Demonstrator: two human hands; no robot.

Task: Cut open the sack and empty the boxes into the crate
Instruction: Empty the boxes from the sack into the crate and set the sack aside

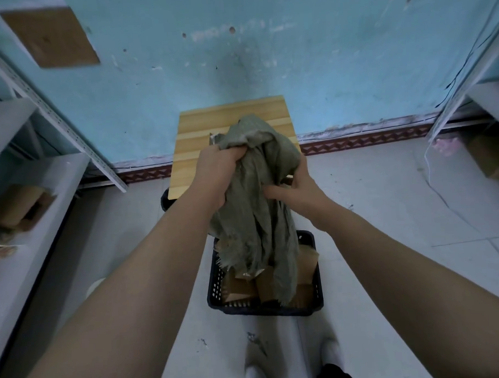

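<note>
A limp grey-green woven sack (258, 217) hangs in the air over a black plastic crate (316, 300) on the floor. My left hand (216, 173) grips its bunched upper part. My right hand (297, 186) holds the cloth on its right side, a little lower. The sack's frayed open end dangles into the crate. Several brown cardboard boxes (244, 286) lie inside the crate, partly hidden by the sack.
A small wooden table (200, 139) stands against the blue wall just beyond the crate. Grey metal shelves (28, 181) with cardboard boxes line the left side, and another shelf (484, 98) is at the right. Pale tiled floor (386, 211) surrounds the crate.
</note>
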